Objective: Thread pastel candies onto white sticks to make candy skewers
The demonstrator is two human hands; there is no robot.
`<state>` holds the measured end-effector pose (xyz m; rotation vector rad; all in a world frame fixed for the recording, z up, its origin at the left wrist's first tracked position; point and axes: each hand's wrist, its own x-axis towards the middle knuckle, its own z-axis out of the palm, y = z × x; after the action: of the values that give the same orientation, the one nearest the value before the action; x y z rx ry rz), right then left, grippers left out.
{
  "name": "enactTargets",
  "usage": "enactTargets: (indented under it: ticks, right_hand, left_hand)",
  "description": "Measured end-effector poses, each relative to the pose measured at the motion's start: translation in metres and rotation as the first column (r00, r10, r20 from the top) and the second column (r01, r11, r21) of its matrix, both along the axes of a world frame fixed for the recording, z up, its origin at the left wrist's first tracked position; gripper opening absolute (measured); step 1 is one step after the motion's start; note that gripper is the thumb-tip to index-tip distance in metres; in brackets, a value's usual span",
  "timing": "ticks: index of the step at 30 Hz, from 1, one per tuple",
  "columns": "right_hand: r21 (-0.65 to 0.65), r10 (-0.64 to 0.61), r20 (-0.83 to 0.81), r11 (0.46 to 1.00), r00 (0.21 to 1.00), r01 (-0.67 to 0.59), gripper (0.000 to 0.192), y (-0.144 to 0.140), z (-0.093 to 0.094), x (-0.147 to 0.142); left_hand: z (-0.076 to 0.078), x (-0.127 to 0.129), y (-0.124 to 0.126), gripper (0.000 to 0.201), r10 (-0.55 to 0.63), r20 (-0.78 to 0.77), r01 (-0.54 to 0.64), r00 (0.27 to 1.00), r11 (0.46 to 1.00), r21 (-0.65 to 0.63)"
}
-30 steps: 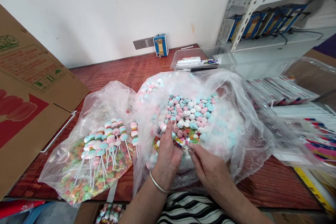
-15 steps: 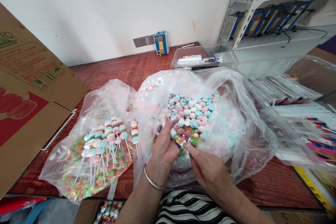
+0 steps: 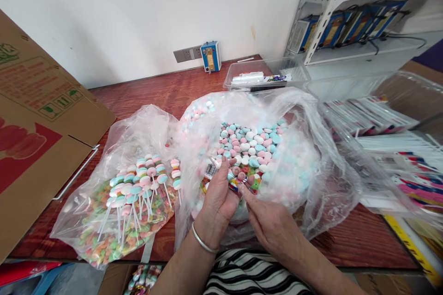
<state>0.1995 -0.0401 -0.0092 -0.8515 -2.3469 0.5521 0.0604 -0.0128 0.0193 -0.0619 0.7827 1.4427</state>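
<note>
Over the big clear plastic bag [image 3: 297, 101], my left hand [image 3: 219, 196] is closed around a small shiny coloured wrapper [image 3: 234, 186]. My right hand [image 3: 272, 219] pinches the wrapper's near edge, its fingertips meeting those of the left. What the wrapper contains is mostly hidden by fingers. Just beyond my hands lie pink, white and blue round candies [image 3: 251, 140], with green and orange ring candies [image 3: 256, 183] close to the right fingertips. A silvery printed packet [image 3: 210, 169] shows to the left of my left hand.
Candy skewers on white sticks [image 3: 136, 182] lie on another bag of ring candies [image 3: 100, 239] at left. A cardboard box [image 3: 51, 115] stands beyond it. Clear bins with packaged sticks [image 3: 374, 115] are on the right, and a shallow clear tray [image 3: 266, 78] sits behind.
Both hands keep hold of the wrapper, which has turned and crumpled a little between the fingers. The silvery packet shows more clearly. My view has shifted slightly.
</note>
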Motion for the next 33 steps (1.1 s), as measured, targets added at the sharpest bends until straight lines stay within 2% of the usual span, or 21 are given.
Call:
enactTargets:
  ticks: [2,3,4,6,7,8,9,10,11,13,15,17,19,24,26,28,31,33]
  right_hand:
    - [-0.154,0.012,-0.068,0.988,0.998,-0.023,0.052,0.0,0.006,0.001]
    - [-0.264,0.004,-0.121,0.964,0.993,-0.036,0.051,-0.001,0.01,0.002]
    - [-0.387,-0.014,-0.176,0.92,0.984,-0.056,0.05,-0.001,0.013,0.002]
    - [-0.605,-0.07,-0.275,0.788,0.959,-0.116,0.049,-0.002,0.016,0.004]
    - [-0.675,-0.095,-0.307,0.723,0.947,-0.146,0.049,-0.002,0.017,0.005]
    - [-0.711,-0.114,-0.323,0.684,0.94,-0.161,0.049,-0.003,0.016,0.005]
    - [-0.71,-0.122,-0.322,0.687,0.939,-0.154,0.049,-0.003,0.014,0.006]
    - [-0.671,-0.122,-0.306,0.731,0.944,-0.123,0.048,-0.003,0.012,0.006]
    - [-0.592,-0.118,-0.282,0.802,0.952,-0.076,0.047,-0.004,0.009,0.006]
    - [-0.351,-0.099,-0.24,0.936,0.966,0.009,0.044,-0.004,0.004,0.007]
    - [-0.147,-0.064,-0.216,0.989,0.974,0.033,0.045,-0.005,0.001,0.007]
    - [-0.066,-0.026,-0.19,0.998,0.981,0.013,0.047,-0.005,-0.001,0.006]
    - [-0.068,-0.002,-0.145,0.998,0.989,-0.008,0.048,-0.004,-0.003,0.005]
    - [-0.194,0.032,-0.035,0.98,0.999,-0.038,0.052,-0.006,-0.007,-0.002]
    - [-0.229,0.031,-0.035,0.973,0.999,-0.039,0.054,-0.007,-0.008,-0.004]
    - [-0.241,0.009,-0.081,0.97,0.997,-0.028,0.056,-0.007,-0.006,-0.005]
    - [-0.233,-0.058,-0.136,0.972,0.989,0.025,0.058,-0.004,-0.001,-0.003]
    - [-0.184,-0.106,-0.108,0.979,0.989,0.085,0.057,-0.001,0.0,-0.001]
  left_hand:
    - [0.0,-0.002,0.0,0.026,-0.002,0.004,0.002,1.0,0.999,0.038]
    - [0.001,-0.003,0.0,0.027,0.0,0.009,-0.001,1.0,0.997,0.071]
    - [0.001,-0.004,0.0,0.027,0.006,0.016,-0.008,1.0,0.994,0.109]
    - [0.002,-0.005,0.0,0.024,0.037,0.032,-0.042,0.999,0.982,0.186]
    - [0.002,-0.004,0.0,0.023,0.057,0.041,-0.065,0.998,0.975,0.213]
    - [0.002,-0.003,0.0,0.022,0.078,0.049,-0.088,0.996,0.97,0.226]
    - [0.002,-0.002,0.001,0.021,0.098,0.058,-0.109,0.993,0.969,0.221]
    - [0.002,0.0,0.002,0.019,0.117,0.068,-0.128,0.991,0.971,0.202]
    - [0.002,0.001,0.003,0.017,0.13,0.079,-0.142,0.988,0.975,0.172]
    - [0.002,0.002,0.006,0.014,0.144,0.097,-0.154,0.985,0.983,0.104]
    - [0.002,0.002,0.009,0.015,0.148,0.107,-0.155,0.983,0.986,0.06]
    - [0.002,0.002,0.011,0.015,0.154,0.115,-0.16,0.981,0.986,0.044]
    - [0.002,0.003,0.01,0.013,0.165,0.116,-0.17,0.979,0.985,0.035]
    - [-0.001,0.013,0.002,0.017,0.178,0.019,-0.177,0.984,0.984,-0.028]
    - [-0.001,0.016,-0.001,0.021,0.174,0.009,-0.174,0.985,0.985,-0.014]
    - [-0.001,0.017,-0.003,0.023,0.133,0.037,-0.134,0.99,0.99,0.044]
    - [0.0,0.015,-0.006,0.029,-0.024,0.064,0.014,0.998,0.989,0.148]
    - [-0.002,0.013,-0.009,0.031,-0.071,-0.022,0.073,0.997,0.984,0.159]
